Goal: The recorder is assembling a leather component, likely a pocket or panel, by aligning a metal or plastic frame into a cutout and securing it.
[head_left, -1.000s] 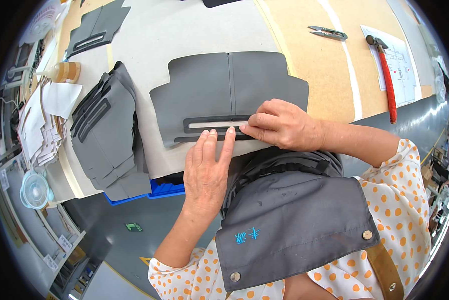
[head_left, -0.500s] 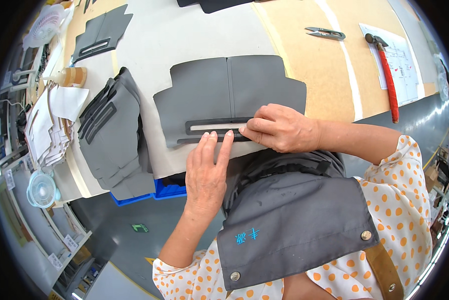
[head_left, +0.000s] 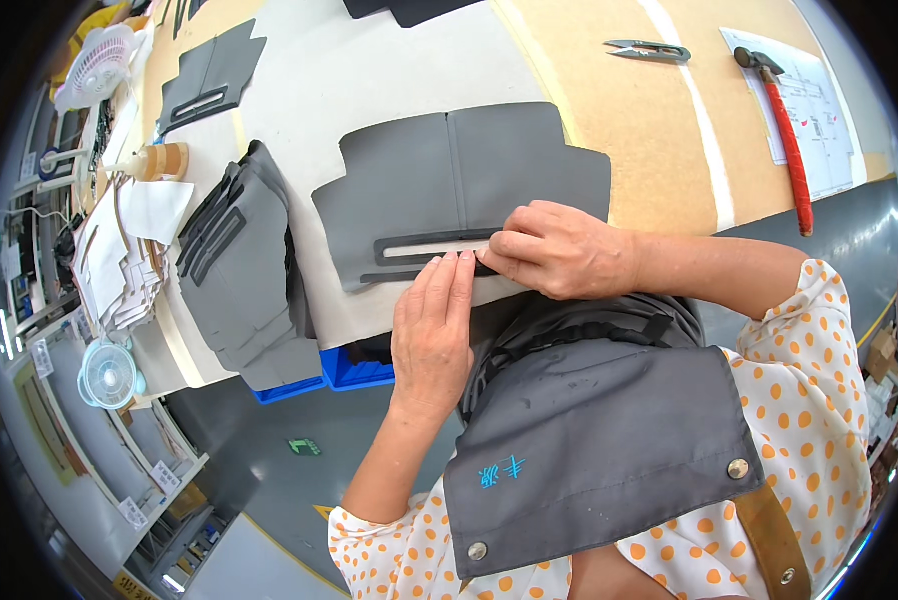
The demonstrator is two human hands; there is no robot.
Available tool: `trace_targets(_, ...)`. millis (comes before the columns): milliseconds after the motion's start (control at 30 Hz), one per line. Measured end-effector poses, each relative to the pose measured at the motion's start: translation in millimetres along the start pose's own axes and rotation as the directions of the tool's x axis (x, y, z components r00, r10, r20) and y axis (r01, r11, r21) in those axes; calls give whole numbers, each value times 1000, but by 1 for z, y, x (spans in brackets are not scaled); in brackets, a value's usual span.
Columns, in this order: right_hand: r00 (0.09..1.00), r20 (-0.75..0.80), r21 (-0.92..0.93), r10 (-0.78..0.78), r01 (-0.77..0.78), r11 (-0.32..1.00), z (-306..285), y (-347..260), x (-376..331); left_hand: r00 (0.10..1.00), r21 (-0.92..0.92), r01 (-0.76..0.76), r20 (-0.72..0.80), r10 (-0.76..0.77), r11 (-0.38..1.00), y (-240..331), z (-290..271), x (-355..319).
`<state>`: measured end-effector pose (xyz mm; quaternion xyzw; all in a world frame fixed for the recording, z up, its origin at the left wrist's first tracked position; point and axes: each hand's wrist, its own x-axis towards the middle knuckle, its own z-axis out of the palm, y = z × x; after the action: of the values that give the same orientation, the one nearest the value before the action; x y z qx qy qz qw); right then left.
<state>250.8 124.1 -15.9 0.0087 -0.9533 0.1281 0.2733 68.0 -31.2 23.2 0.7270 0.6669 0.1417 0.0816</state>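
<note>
Both hands have stayed on the same spot since the earlier frames; only the view has shifted a little, so the work sits slightly lower and further right in the picture. A grey cut fabric panel (head_left: 469, 175) lies flat on the white sheet (head_left: 369, 70) covering the counter (head_left: 609, 110), close to its near edge. Along the panel's lower part lies a darker slotted strip (head_left: 424, 248), with a pale bar showing through its slot. The left hand (head_left: 431, 335) is spread flat, its straight fingertips (head_left: 447, 265) pressing on the strip's near edge, gripping nothing. The right hand (head_left: 559, 248) is curled, its fingers pinched down on the strip's right end, just beside the left fingertips. Left of the panel, a stack of similar grey pieces (head_left: 244, 270) hangs over the counter edge. Further back lie thread snips (head_left: 647, 48) and a red-handled hammer (head_left: 784, 135), well apart from the hands.
</note>
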Motion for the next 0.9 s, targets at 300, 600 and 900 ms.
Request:
trace_targets(300, 957, 49, 277, 285, -287, 917, -3, 1, -6, 1000, 30, 7, 30, -8, 1000, 1, 0, 0)
trace_targets(600, 994, 68, 121, 88, -96, 988, -13, 4, -7, 999, 51, 32, 41, -34, 998, 7, 0, -1)
trace_targets(900, 952, 98, 239, 291, -307, 921, -15, 0, -10, 1000, 83, 11, 28, -13, 996, 12, 2, 1)
